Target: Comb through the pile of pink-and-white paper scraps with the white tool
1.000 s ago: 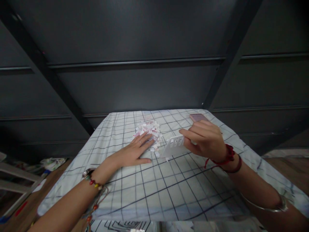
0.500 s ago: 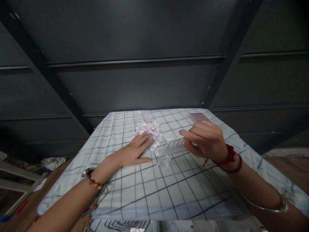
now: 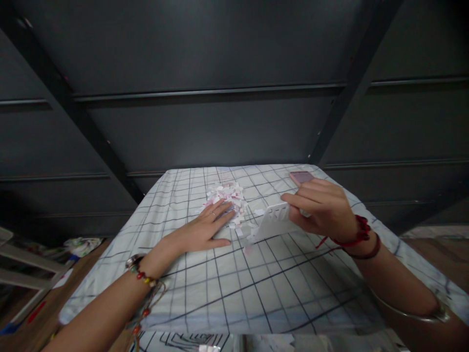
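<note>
My left hand (image 3: 208, 225) lies flat with fingers spread, its fingertips on the near side of a heap of small torn paper scraps (image 3: 225, 191), white with bits of pink. In my right hand (image 3: 322, 208) is a thin white slotted plastic piece (image 3: 273, 222), pinched at its right end between thumb and fingers. It is tilted, and its lower left edge is by a few loose scraps (image 3: 251, 238) on the cloth. The hand covers part of the piece, so its full shape is hidden.
A checked white cloth (image 3: 220, 278) covers the table. Behind my right hand lies a pink phone (image 3: 301, 177). Dark panels (image 3: 216, 132) rise at the table's far edge. A pale chair (image 3: 32, 269) stands on the left, and a patterned item (image 3: 179, 341) is at the near edge.
My right hand has moved right and slightly toward me with the white slotted piece, whose edge is now over the loose scraps. My left hand has stayed nearly in place.
</note>
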The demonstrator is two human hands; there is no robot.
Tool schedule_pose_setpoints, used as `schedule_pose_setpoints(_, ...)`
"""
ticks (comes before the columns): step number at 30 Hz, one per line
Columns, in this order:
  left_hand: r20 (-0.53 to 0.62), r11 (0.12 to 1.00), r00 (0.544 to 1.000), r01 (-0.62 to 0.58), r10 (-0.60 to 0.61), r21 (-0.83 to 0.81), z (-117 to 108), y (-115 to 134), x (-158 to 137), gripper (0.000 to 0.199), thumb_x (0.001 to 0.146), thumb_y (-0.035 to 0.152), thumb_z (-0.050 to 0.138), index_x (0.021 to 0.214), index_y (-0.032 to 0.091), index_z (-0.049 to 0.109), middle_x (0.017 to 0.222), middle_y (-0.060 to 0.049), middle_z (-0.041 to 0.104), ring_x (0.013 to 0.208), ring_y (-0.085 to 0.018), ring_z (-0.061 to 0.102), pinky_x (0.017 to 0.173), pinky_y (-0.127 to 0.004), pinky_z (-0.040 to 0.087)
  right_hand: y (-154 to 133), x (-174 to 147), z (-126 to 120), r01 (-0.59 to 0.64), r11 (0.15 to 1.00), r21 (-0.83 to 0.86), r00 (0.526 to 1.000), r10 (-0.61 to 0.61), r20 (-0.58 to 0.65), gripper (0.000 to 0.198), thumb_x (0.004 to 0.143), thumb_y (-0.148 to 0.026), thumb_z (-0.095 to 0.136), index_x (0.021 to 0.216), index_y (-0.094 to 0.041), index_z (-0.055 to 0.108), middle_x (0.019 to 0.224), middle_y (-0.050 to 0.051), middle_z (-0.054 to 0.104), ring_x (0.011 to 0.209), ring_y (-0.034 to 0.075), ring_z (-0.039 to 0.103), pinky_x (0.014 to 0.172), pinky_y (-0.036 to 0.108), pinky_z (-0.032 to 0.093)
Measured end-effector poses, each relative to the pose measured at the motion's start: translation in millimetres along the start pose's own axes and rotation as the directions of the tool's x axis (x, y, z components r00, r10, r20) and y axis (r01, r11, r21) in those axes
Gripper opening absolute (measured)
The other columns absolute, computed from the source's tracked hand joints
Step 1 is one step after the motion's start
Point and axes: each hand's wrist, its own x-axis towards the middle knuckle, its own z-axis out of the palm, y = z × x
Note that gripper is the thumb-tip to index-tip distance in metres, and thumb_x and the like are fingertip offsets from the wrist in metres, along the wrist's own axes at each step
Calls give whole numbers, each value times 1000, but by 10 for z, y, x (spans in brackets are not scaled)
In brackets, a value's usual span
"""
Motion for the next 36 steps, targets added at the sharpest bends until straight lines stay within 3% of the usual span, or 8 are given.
schedule_pose_setpoints(5,11,1000,1000,5,-5,16,4,-2,-1,70,88,53,41,140,18,12,146,-14,10,132,-33,2,105,-50,11,8,-10,-2,27,999,19,999,-27,23,17,73,-16,45,64,-19,58,48,-2,46,52,12,39,52,27,31)
schedule_pose_setpoints(12,-2,1000,1000,-7,7,17,4,0,6,69,88,52,42,140,18,13,145,-14,13,132,-34,4,105,-49,12,24,-30,26,-30,999,-35,1000,29,-11,16,72,-14,46,67,-18,60,50,-2,48,53,12,41,55,27,32)
schedule_pose_setpoints(24,21,1000,1000,10,-10,20,-2,7,1,69,88,53,41,140,16,13,146,-14,9,132,-33,2,105,-48,9,-28,-18,22,11,983,181,1000,-8,-17,14,74,-15,44,71,-19,57,48,-4,43,51,11,36,52,25,30)
schedule_pose_setpoints(36,15,999,1000,-6,5,43,-1,6,11,67,88,52,41,138,14,16,145,-16,13,132,-33,2,105,-49,10,-31,-17,82,-27,999,-24,1000,27,2,14,72,-14,47,67,-17,60,49,-2,46,53,12,39,53,27,29)
